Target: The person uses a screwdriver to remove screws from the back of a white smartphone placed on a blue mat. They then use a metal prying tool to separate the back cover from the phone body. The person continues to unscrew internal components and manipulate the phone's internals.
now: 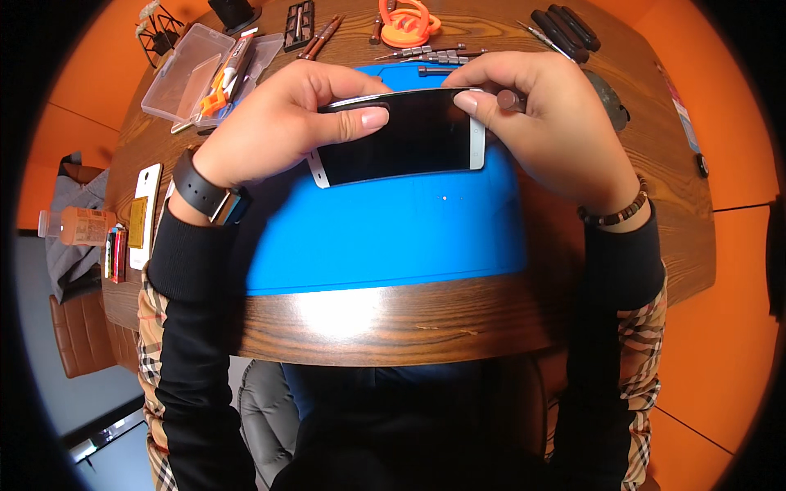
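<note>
A smartphone with a black screen and white end strips is held sideways over the blue mat, its long far edge tilted up. My left hand is closed on its left part, thumb on the screen and fingers behind the far edge. My right hand grips the right end, thumb at the corner. A brown round-ended rod, perhaps a screwdriver handle, is also tucked in the right hand; its middle is hidden by the fingers. Tiny bright specks lie on the mat below the phone.
Beyond the mat are several small screwdrivers and an orange suction cup. A clear plastic box with tools stands far left, near a white phone and a bottle. Black cases lie far right. The table's edge curves in front.
</note>
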`<move>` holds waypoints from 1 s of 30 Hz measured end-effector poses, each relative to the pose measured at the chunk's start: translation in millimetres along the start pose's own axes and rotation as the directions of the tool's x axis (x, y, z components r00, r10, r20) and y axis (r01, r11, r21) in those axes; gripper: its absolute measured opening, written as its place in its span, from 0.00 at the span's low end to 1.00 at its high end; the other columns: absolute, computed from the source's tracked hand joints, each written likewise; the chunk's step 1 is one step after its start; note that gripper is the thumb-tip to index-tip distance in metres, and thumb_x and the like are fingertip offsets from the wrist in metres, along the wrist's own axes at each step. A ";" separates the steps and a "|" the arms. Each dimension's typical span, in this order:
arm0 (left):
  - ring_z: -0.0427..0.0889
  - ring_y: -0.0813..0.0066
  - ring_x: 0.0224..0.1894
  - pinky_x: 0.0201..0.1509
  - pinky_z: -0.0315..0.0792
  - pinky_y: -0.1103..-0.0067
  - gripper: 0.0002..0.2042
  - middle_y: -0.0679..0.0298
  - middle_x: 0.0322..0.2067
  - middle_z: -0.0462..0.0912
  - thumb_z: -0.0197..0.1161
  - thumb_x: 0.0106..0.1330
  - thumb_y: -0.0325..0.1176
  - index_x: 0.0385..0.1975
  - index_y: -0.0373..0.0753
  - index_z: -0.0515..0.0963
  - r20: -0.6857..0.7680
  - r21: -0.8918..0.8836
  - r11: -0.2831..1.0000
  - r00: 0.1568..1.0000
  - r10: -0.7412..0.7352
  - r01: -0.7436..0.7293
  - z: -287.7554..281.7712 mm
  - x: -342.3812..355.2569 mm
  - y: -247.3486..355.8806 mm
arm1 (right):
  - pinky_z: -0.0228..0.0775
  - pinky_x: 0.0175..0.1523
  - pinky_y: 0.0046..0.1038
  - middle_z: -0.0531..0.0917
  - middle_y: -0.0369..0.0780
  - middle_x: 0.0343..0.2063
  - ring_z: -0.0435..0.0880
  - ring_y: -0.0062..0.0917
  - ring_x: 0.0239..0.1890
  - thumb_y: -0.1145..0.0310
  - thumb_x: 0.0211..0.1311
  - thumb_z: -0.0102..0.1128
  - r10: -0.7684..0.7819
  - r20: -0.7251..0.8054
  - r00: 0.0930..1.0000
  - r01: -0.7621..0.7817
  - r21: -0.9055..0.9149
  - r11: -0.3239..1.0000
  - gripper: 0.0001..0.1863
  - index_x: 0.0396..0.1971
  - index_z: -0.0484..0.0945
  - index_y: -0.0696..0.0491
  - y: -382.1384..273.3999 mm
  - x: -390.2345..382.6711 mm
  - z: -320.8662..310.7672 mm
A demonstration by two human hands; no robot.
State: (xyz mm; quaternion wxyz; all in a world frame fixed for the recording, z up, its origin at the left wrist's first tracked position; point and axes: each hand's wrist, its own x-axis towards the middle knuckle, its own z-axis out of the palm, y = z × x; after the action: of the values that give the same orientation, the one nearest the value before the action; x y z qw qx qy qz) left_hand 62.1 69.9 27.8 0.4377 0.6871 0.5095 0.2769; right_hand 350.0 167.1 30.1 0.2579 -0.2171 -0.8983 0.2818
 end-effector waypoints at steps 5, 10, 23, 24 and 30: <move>0.90 0.83 0.48 0.57 0.83 0.83 0.17 0.65 0.50 0.95 0.70 0.83 0.33 0.65 0.33 0.87 0.029 -0.369 0.925 0.996 -0.089 0.093 1.9 8.9 -22.3 | 0.76 0.38 0.23 0.86 0.34 0.29 0.82 0.15 0.31 0.69 0.80 0.70 -0.014 -0.019 1.000 0.011 -0.111 0.994 0.10 0.50 0.91 0.60 7.9 -2.2 9.6; 0.91 0.83 0.44 0.54 0.83 0.84 0.14 0.66 0.47 0.95 0.69 0.83 0.34 0.61 0.33 0.89 0.061 -0.476 0.870 0.992 -0.114 0.129 -0.2 15.1 -29.8 | 0.83 0.51 0.32 0.92 0.45 0.46 0.91 0.33 0.45 0.74 0.78 0.67 -0.158 -0.063 0.985 0.128 -0.339 0.932 0.14 0.59 0.89 0.57 5.3 1.9 7.8; 0.92 0.82 0.43 0.55 0.85 0.83 0.12 0.66 0.46 0.96 0.72 0.80 0.33 0.56 0.34 0.91 0.014 -0.519 0.843 0.988 -0.155 0.140 -0.1 22.1 -32.1 | 0.64 0.86 0.47 0.74 0.51 0.80 0.73 0.46 0.82 0.88 0.61 0.60 -0.327 0.062 0.943 0.307 -0.537 0.785 0.43 0.81 0.70 0.58 -4.2 -42.8 15.2; 0.92 0.82 0.44 0.55 0.85 0.83 0.12 0.66 0.46 0.96 0.72 0.80 0.32 0.56 0.34 0.91 0.011 -0.511 0.848 0.987 -0.158 0.142 -0.1 21.7 -31.9 | 0.64 0.85 0.47 0.74 0.51 0.80 0.74 0.47 0.82 0.88 0.61 0.60 -0.285 0.159 0.945 0.325 -0.541 0.776 0.43 0.81 0.70 0.58 -5.9 -41.9 14.1; 0.91 0.83 0.45 0.54 0.84 0.84 0.12 0.66 0.46 0.96 0.73 0.79 0.31 0.56 0.35 0.91 0.049 -0.587 0.797 0.989 -0.138 0.141 -2.1 21.6 -34.1 | 0.63 0.86 0.50 0.75 0.52 0.79 0.74 0.46 0.82 0.87 0.60 0.60 -0.419 -0.015 0.908 0.349 -0.527 0.775 0.42 0.79 0.71 0.59 -11.9 -35.3 13.7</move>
State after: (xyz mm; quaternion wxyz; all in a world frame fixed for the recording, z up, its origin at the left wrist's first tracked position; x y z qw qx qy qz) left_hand 51.8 94.4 -2.8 0.6491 0.4787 0.4469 0.3870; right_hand 366.3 133.9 15.7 0.3010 -0.1079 -0.9466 -0.0413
